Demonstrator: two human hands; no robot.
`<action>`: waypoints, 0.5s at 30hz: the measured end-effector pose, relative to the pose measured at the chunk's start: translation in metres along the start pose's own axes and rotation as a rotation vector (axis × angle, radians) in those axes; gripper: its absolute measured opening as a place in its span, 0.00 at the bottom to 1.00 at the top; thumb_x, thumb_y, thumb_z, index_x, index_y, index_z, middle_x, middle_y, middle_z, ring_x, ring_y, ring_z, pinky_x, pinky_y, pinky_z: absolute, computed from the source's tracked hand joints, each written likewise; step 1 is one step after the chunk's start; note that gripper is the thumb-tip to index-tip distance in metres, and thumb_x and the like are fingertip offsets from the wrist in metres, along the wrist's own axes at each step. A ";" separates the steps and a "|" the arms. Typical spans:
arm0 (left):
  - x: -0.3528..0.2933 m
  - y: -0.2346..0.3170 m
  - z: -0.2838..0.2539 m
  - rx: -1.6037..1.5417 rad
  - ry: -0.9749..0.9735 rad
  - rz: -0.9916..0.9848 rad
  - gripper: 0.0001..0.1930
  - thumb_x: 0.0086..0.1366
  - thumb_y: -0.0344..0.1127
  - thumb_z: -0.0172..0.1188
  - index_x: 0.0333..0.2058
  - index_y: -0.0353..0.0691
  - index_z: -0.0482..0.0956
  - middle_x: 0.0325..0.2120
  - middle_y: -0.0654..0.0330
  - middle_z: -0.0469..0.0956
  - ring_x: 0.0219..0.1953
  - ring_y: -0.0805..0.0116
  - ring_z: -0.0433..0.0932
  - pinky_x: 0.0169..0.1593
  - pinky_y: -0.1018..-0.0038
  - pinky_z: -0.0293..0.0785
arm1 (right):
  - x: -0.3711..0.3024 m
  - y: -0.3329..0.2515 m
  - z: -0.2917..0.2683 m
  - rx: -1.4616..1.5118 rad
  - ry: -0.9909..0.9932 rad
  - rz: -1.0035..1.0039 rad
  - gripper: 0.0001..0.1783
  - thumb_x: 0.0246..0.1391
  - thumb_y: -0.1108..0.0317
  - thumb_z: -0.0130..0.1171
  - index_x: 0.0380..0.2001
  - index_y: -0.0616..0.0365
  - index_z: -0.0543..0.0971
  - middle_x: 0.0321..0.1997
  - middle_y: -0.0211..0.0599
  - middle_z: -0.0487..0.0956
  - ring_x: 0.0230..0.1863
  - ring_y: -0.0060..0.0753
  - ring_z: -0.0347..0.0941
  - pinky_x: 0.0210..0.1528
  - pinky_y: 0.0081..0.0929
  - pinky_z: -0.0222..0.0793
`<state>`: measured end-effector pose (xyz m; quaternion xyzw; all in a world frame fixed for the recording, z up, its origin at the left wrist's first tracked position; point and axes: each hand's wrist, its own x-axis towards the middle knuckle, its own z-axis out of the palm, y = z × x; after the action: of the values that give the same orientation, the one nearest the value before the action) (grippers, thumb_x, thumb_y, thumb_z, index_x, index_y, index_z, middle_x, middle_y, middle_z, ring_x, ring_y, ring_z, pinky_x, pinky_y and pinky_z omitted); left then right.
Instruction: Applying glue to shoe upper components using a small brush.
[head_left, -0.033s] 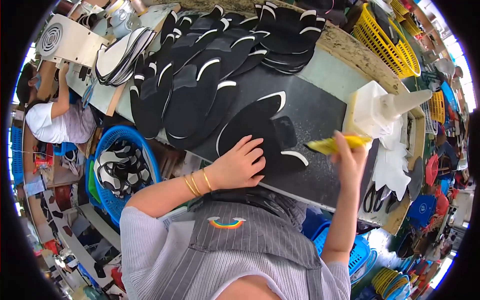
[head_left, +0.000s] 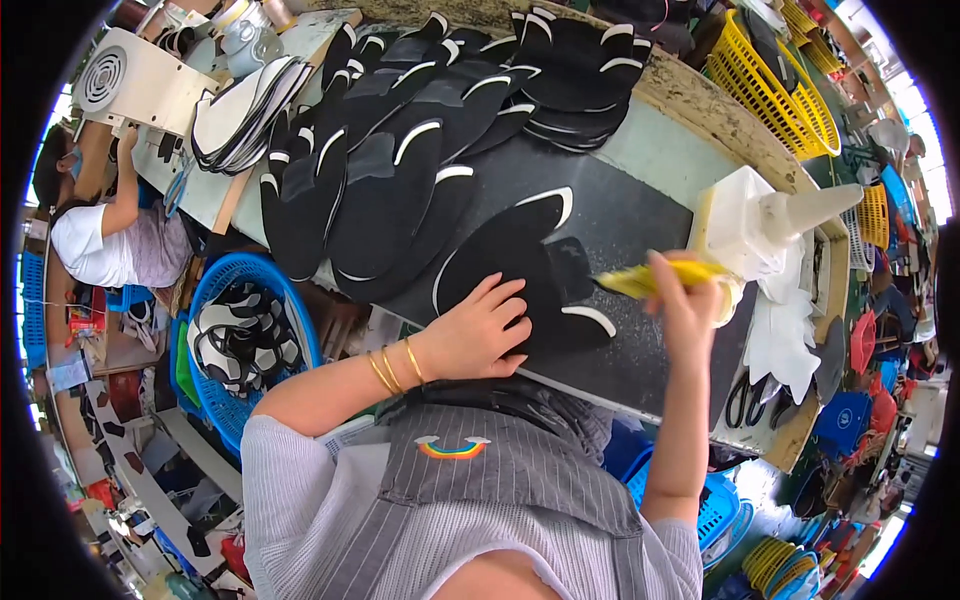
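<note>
My left hand [head_left: 474,328] lies open on a black shoe-upper piece [head_left: 510,250], fingers spread across its lower left part. The piece rests flat on a dark board, with white strips along its edges and a shiny dark tab [head_left: 570,266] on its right side. My right hand [head_left: 684,308] is closed around a flat yellow brush [head_left: 660,277] with a dark tip, which points left at the tab's right edge. Whether the tip touches the tab, I cannot tell. A white squeeze bottle [head_left: 740,225] with a long nozzle stands beyond my right hand.
Overlapping black uppers [head_left: 385,205] cover the far left of the board [head_left: 640,215]. Scissors [head_left: 745,398] lie near the right edge. A blue basket [head_left: 313,340] of black-and-white pieces stands left, a yellow basket [head_left: 765,75] far right. Another person [head_left: 115,225] works at far left.
My right hand has shifted slightly left and up with the brush, bringing its tip closer to the tab. My left hand and the black piece have stayed put.
</note>
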<state>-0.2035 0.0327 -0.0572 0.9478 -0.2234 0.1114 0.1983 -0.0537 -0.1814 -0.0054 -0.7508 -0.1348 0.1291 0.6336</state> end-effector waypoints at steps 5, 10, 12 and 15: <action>-0.004 -0.004 -0.002 -0.135 -0.097 -0.034 0.24 0.46 0.40 0.63 0.43 0.41 0.74 0.44 0.52 0.68 0.56 0.48 0.63 0.61 0.51 0.56 | 0.035 0.023 0.067 -0.215 -0.186 -0.034 0.11 0.51 0.68 0.64 0.23 0.64 0.75 0.20 0.27 0.75 0.21 0.13 0.69 0.22 0.16 0.65; -0.008 -0.008 0.001 -0.172 0.001 -0.054 0.23 0.45 0.40 0.63 0.42 0.41 0.74 0.47 0.51 0.67 0.55 0.50 0.64 0.59 0.51 0.57 | 0.046 0.006 0.083 -0.103 -0.190 -0.004 0.11 0.51 0.68 0.63 0.21 0.62 0.75 0.17 0.26 0.74 0.19 0.12 0.67 0.22 0.17 0.63; -0.011 -0.008 0.003 -0.204 -0.012 -0.048 0.23 0.45 0.40 0.63 0.43 0.42 0.74 0.47 0.52 0.68 0.55 0.50 0.64 0.59 0.51 0.57 | 0.042 0.025 0.074 -0.180 -0.227 -0.062 0.11 0.51 0.67 0.63 0.21 0.62 0.75 0.17 0.26 0.74 0.19 0.12 0.65 0.21 0.17 0.62; -0.008 -0.016 0.005 -0.246 -0.017 -0.029 0.23 0.46 0.41 0.63 0.43 0.42 0.75 0.46 0.53 0.68 0.55 0.50 0.64 0.59 0.51 0.57 | 0.044 0.026 0.062 -0.299 -0.342 -0.039 0.12 0.50 0.67 0.64 0.23 0.63 0.75 0.17 0.27 0.74 0.19 0.11 0.63 0.20 0.17 0.61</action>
<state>-0.2027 0.0468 -0.0693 0.9203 -0.2234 0.0724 0.3128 -0.0340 -0.1124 -0.0424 -0.8007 -0.2724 0.2210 0.4856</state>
